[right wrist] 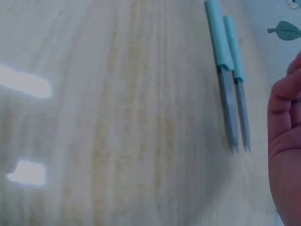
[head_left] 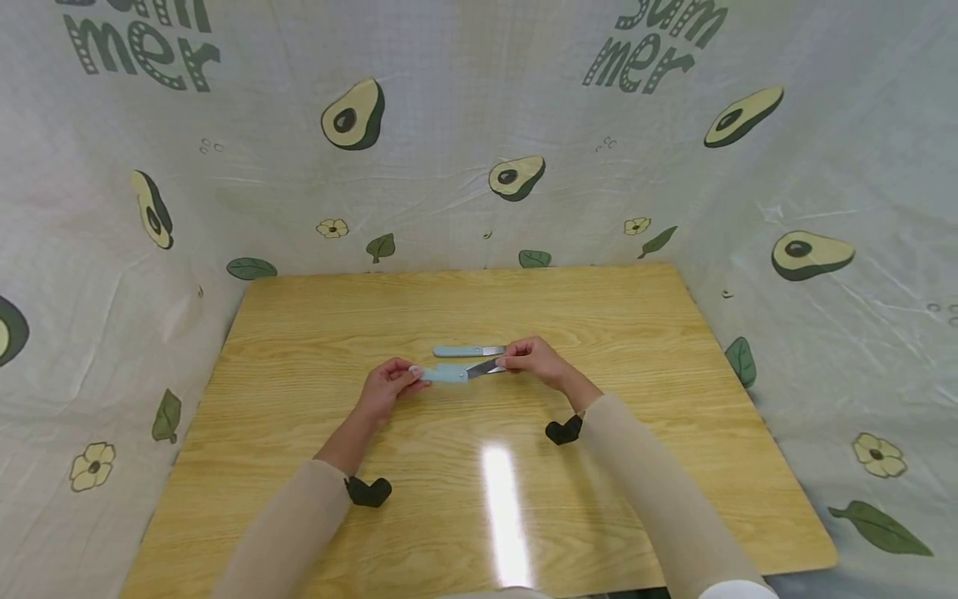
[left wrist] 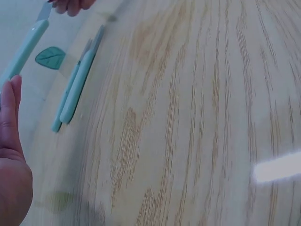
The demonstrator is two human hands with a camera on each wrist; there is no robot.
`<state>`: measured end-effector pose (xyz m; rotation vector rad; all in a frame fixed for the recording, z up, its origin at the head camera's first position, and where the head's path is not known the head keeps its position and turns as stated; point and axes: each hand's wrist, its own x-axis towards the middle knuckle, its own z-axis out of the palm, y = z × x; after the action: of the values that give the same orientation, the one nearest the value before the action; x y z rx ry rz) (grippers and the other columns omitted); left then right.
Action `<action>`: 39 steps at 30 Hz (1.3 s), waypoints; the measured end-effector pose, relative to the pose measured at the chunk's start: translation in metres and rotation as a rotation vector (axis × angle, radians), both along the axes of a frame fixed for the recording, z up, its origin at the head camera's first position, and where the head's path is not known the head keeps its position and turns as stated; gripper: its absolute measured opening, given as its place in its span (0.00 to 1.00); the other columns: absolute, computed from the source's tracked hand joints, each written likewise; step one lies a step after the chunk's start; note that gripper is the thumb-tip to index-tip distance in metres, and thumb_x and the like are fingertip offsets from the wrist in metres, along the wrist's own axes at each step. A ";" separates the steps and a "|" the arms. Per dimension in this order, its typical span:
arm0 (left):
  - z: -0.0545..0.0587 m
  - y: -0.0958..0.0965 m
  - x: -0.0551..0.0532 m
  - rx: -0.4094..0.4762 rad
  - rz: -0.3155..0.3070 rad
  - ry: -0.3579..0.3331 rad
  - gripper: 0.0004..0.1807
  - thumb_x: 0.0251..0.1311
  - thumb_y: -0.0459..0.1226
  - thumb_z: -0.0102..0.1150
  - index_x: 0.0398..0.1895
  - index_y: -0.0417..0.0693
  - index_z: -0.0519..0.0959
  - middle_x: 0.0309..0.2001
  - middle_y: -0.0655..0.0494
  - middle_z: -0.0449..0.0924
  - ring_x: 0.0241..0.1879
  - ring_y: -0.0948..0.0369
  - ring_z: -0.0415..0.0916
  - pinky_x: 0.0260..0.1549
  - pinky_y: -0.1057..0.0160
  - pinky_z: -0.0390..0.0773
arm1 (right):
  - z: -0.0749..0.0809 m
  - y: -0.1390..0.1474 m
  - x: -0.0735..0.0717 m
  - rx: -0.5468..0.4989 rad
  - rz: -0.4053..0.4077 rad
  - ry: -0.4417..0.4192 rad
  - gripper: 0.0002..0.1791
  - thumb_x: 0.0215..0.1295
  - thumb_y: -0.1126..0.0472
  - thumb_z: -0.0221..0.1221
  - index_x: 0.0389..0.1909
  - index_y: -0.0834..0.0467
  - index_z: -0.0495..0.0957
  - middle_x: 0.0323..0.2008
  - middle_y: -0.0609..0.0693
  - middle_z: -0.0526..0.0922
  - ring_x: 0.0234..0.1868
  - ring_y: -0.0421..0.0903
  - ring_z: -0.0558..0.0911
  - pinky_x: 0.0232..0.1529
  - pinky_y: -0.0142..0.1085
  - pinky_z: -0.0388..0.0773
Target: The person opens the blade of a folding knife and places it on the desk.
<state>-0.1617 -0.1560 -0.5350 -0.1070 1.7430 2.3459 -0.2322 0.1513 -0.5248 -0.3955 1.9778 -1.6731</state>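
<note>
My left hand (head_left: 383,388) holds a knife by the end of its pale blue handle (head_left: 447,374). The fingers of my right hand (head_left: 535,361) pinch the tip of that knife's metal blade (head_left: 482,368). The knife lies level between the two hands, above the table. Two similar knives lie side by side just behind it: a far one (head_left: 458,351) and a near one, partly covered by the held knife in the head view. Both show in the right wrist view, the near knife (right wrist: 219,37) and the far knife (right wrist: 235,52), blades parallel.
The wooden table (head_left: 314,324) has a bright light reflection (head_left: 503,507) near its front. A pale cloth (head_left: 441,100) printed with avocados and leaves surrounds it at the back and sides. Black wrist devices (head_left: 368,492) sit on both sleeves.
</note>
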 end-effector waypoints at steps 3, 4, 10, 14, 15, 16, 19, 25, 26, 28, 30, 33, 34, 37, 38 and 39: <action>0.000 0.003 0.001 0.066 0.061 -0.004 0.11 0.66 0.25 0.52 0.31 0.49 0.77 0.27 0.59 0.82 0.30 0.62 0.86 0.40 0.67 0.86 | -0.008 0.001 0.005 -0.033 -0.038 -0.027 0.13 0.65 0.64 0.61 0.19 0.52 0.78 0.23 0.43 0.79 0.27 0.40 0.75 0.37 0.37 0.80; 0.000 0.004 0.002 0.084 0.079 0.002 0.11 0.66 0.25 0.52 0.30 0.49 0.77 0.27 0.59 0.82 0.30 0.62 0.86 0.40 0.68 0.86 | -0.010 0.000 0.007 -0.042 -0.052 -0.038 0.14 0.64 0.65 0.61 0.19 0.52 0.78 0.22 0.42 0.80 0.27 0.39 0.75 0.37 0.35 0.81; 0.000 0.009 0.003 0.163 0.142 0.003 0.13 0.65 0.24 0.52 0.29 0.49 0.78 0.28 0.58 0.82 0.29 0.61 0.86 0.38 0.69 0.86 | -0.016 -0.004 0.017 -0.070 -0.124 -0.077 0.15 0.64 0.67 0.61 0.18 0.51 0.77 0.22 0.40 0.80 0.28 0.38 0.77 0.35 0.31 0.80; -0.002 0.010 0.003 0.186 0.159 -0.007 0.14 0.64 0.22 0.52 0.28 0.49 0.78 0.27 0.58 0.82 0.28 0.60 0.86 0.36 0.67 0.87 | -0.019 -0.003 0.019 -0.079 -0.127 -0.085 0.15 0.65 0.68 0.59 0.19 0.51 0.78 0.23 0.40 0.80 0.29 0.39 0.78 0.37 0.31 0.81; -0.002 0.010 0.003 0.180 0.153 -0.003 0.14 0.64 0.22 0.52 0.28 0.49 0.78 0.27 0.57 0.82 0.28 0.60 0.86 0.37 0.67 0.87 | -0.019 -0.003 0.019 -0.079 -0.127 -0.084 0.15 0.65 0.68 0.59 0.20 0.51 0.78 0.23 0.40 0.80 0.29 0.38 0.78 0.37 0.31 0.81; -0.003 0.010 0.003 0.170 0.142 0.003 0.13 0.64 0.22 0.52 0.28 0.49 0.78 0.26 0.57 0.82 0.28 0.60 0.86 0.37 0.67 0.87 | -0.019 -0.002 0.020 -0.075 -0.133 -0.081 0.14 0.66 0.68 0.59 0.20 0.51 0.78 0.24 0.40 0.80 0.29 0.38 0.78 0.37 0.31 0.81; -0.004 0.010 0.002 0.133 0.095 0.022 0.11 0.63 0.23 0.54 0.30 0.46 0.78 0.27 0.56 0.81 0.29 0.60 0.86 0.39 0.64 0.87 | -0.020 0.001 0.022 -0.054 -0.168 -0.066 0.10 0.65 0.66 0.60 0.24 0.54 0.80 0.25 0.41 0.81 0.30 0.37 0.78 0.37 0.31 0.81; -0.009 0.016 0.004 0.031 0.028 -0.056 0.03 0.62 0.25 0.57 0.36 0.39 0.77 0.29 0.56 0.81 0.33 0.60 0.87 0.48 0.57 0.84 | -0.022 0.009 0.028 -0.095 -0.235 -0.095 0.16 0.64 0.69 0.60 0.51 0.71 0.75 0.30 0.39 0.85 0.35 0.36 0.84 0.45 0.32 0.84; -0.011 0.017 0.004 0.006 0.026 -0.073 0.03 0.62 0.25 0.58 0.38 0.37 0.76 0.29 0.56 0.81 0.34 0.60 0.86 0.49 0.57 0.84 | -0.022 0.010 0.029 -0.100 -0.243 -0.105 0.19 0.64 0.69 0.60 0.55 0.72 0.73 0.30 0.38 0.86 0.36 0.36 0.84 0.45 0.32 0.85; -0.014 0.022 0.005 -0.047 0.057 -0.112 0.07 0.61 0.25 0.59 0.41 0.33 0.76 0.28 0.56 0.82 0.33 0.59 0.86 0.47 0.58 0.85 | -0.024 0.012 0.031 -0.106 -0.264 -0.127 0.23 0.64 0.71 0.59 0.59 0.72 0.70 0.28 0.39 0.86 0.35 0.36 0.84 0.45 0.31 0.85; -0.016 0.027 0.006 -0.111 0.100 -0.147 0.10 0.60 0.26 0.61 0.44 0.30 0.76 0.27 0.56 0.82 0.32 0.60 0.86 0.43 0.61 0.86 | -0.025 0.015 0.033 -0.101 -0.294 -0.146 0.24 0.64 0.71 0.59 0.61 0.71 0.68 0.26 0.40 0.85 0.34 0.37 0.85 0.42 0.30 0.85; -0.019 0.036 0.007 -0.177 0.178 -0.183 0.13 0.57 0.26 0.63 0.45 0.29 0.78 0.26 0.56 0.82 0.30 0.60 0.86 0.37 0.65 0.87 | -0.028 0.017 0.036 -0.106 -0.329 -0.173 0.26 0.65 0.72 0.57 0.63 0.70 0.67 0.26 0.41 0.86 0.34 0.38 0.85 0.39 0.28 0.85; -0.020 0.038 0.007 -0.206 0.199 -0.188 0.14 0.56 0.26 0.64 0.45 0.29 0.78 0.26 0.55 0.82 0.29 0.60 0.85 0.36 0.65 0.87 | -0.029 0.017 0.036 -0.108 -0.340 -0.180 0.26 0.65 0.73 0.58 0.64 0.70 0.66 0.26 0.41 0.86 0.33 0.38 0.85 0.37 0.28 0.85; -0.021 0.044 0.008 -0.275 0.252 -0.189 0.16 0.54 0.28 0.67 0.46 0.30 0.79 0.28 0.52 0.84 0.31 0.59 0.86 0.36 0.65 0.87 | -0.032 0.016 0.038 -0.115 -0.375 -0.221 0.29 0.64 0.73 0.59 0.65 0.69 0.64 0.26 0.42 0.86 0.31 0.38 0.85 0.35 0.26 0.84; -0.021 0.046 0.009 -0.300 0.263 -0.188 0.16 0.54 0.29 0.68 0.46 0.31 0.79 0.29 0.50 0.84 0.31 0.59 0.86 0.36 0.66 0.87 | -0.033 0.015 0.039 -0.110 -0.399 -0.240 0.30 0.63 0.73 0.59 0.65 0.69 0.64 0.26 0.44 0.86 0.30 0.38 0.85 0.34 0.26 0.84; -0.021 0.048 0.009 -0.331 0.271 -0.185 0.16 0.53 0.30 0.69 0.46 0.33 0.80 0.30 0.49 0.84 0.31 0.60 0.86 0.36 0.66 0.87 | -0.032 0.014 0.039 -0.108 -0.429 -0.262 0.30 0.62 0.73 0.60 0.66 0.69 0.63 0.27 0.45 0.86 0.30 0.39 0.85 0.33 0.26 0.85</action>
<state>-0.1531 -0.1083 -0.5557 -0.6282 2.1132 2.1047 -0.1929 0.1657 -0.5573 0.2222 1.8682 -1.9768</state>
